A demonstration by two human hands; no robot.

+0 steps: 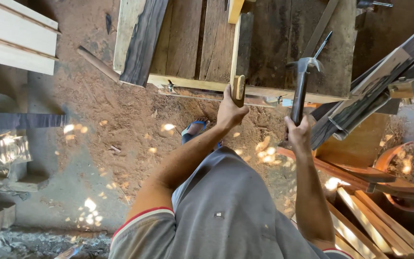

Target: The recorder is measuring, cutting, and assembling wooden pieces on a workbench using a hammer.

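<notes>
left hand (229, 111): gripping the near end of a short wooden piece (238, 89), fingers wrapped closed around it, holding it upright against the front edge of the workbench (274, 43).
right hand (297, 134): closing fully around the lower end of the hammer handle (299, 96), fingers curled tight, thumb side hidden.
hammer head (306, 64): sitting raised over the bench top, its metal claw pointing to the right, well apart from the wooden piece.
wooden piece: standing at the middle of the bench's near edge, in line with a pale narrow strip (236, 45) running away across the boards; whether the two are touching is unclear.
workbench: made of dark worn planks with a pale front rail (188, 82); a dark grained board (143, 41) is leaning across its left corner.
metal rod (323, 44): lying on the bench just beyond the hammer head.
floor (120, 129): covered in sawdust with patches of sunlight.
foot in a blue sandal (195, 129): showing below the bench edge, beside the left forearm.
right side: stacked dark boards (370, 96) and pale slats (374, 225) are lying near a round reddish basin (410, 168).
upper left: pale planks (15, 33) are lying well apart from the bench.
</notes>
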